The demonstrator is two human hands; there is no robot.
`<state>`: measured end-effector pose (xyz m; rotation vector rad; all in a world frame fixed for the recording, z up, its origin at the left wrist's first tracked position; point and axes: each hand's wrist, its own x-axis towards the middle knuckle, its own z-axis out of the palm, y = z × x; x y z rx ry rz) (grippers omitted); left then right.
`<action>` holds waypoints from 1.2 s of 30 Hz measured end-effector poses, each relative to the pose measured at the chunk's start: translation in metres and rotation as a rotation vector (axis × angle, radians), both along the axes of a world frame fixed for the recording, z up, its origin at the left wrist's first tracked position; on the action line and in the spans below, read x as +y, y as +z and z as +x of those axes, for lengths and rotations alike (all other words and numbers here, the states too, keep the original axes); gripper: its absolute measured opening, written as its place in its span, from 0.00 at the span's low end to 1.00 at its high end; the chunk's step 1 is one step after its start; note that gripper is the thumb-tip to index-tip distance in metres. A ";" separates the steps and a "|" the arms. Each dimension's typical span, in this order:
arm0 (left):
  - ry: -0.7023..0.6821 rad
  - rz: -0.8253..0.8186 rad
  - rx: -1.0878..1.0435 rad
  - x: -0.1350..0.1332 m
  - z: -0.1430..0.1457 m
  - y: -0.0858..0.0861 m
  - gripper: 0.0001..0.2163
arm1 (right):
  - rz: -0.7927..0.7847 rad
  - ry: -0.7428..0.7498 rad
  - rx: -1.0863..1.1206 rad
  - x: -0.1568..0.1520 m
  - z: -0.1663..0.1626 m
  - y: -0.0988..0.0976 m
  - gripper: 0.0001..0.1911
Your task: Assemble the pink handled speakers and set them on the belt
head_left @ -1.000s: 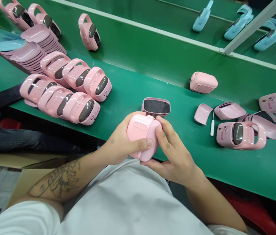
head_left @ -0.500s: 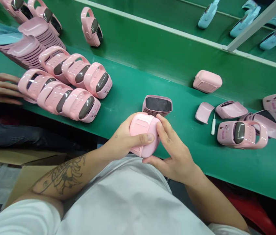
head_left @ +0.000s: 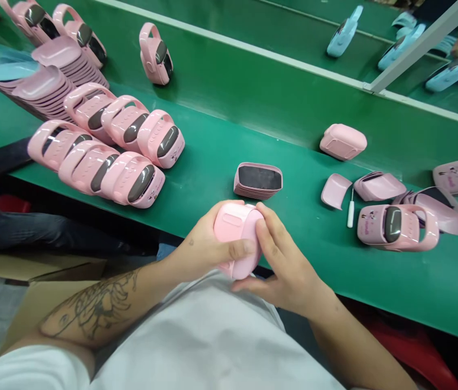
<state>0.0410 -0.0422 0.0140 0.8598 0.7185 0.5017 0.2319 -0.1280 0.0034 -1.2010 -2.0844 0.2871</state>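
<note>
Close to my body, just off the bench's near edge, I hold a rounded pink plastic case (head_left: pixel 229 221) between both hands. My left hand (head_left: pixel 207 241) is closed round its left side, thumb lying across the front. The fingers and thumb of my right hand (head_left: pixel 288 260) grip its right side and lower edge. A seam runs down the case between two shades of pink. Beyond my hands stands a stack of pink frames (head_left: pixel 258 192) with a dark panel inside the top one.
Pink handled units (head_left: pixel 131 179) stand in rows at left, beside stacked pink panels (head_left: pixel 44 81). At right lie a white screwdriver (head_left: pixel 351 214), a curved pink cover (head_left: pixel 335 190) and another handled unit (head_left: pixel 397 227). A pink case (head_left: pixel 343 142) rests by the green divider (head_left: pixel 233 70). Light-blue units (head_left: pixel 345 32) stand beyond it.
The pink case has come slightly down toward my body, still in both hands. Another person's hand at the left has left the view, showing a dark flat object there; a hand appears at top right.
</note>
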 end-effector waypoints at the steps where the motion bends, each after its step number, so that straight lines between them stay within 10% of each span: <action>1: -0.007 0.006 0.004 0.000 -0.001 0.001 0.42 | 0.030 -0.008 -0.012 -0.001 -0.001 0.000 0.61; 20: 0.059 0.120 0.004 0.001 0.000 -0.002 0.38 | 0.073 0.000 0.023 0.000 -0.003 -0.006 0.59; 26: 0.259 0.152 -0.209 -0.001 0.002 -0.008 0.42 | -0.307 -0.438 0.862 -0.004 -0.028 -0.016 0.40; 30: 0.326 0.397 -0.247 0.000 0.003 -0.015 0.47 | -0.843 -0.119 1.456 0.009 -0.055 -0.007 0.43; 36: 0.186 0.562 -0.003 0.012 -0.012 0.001 0.42 | -0.541 -0.297 1.595 0.023 -0.054 -0.008 0.25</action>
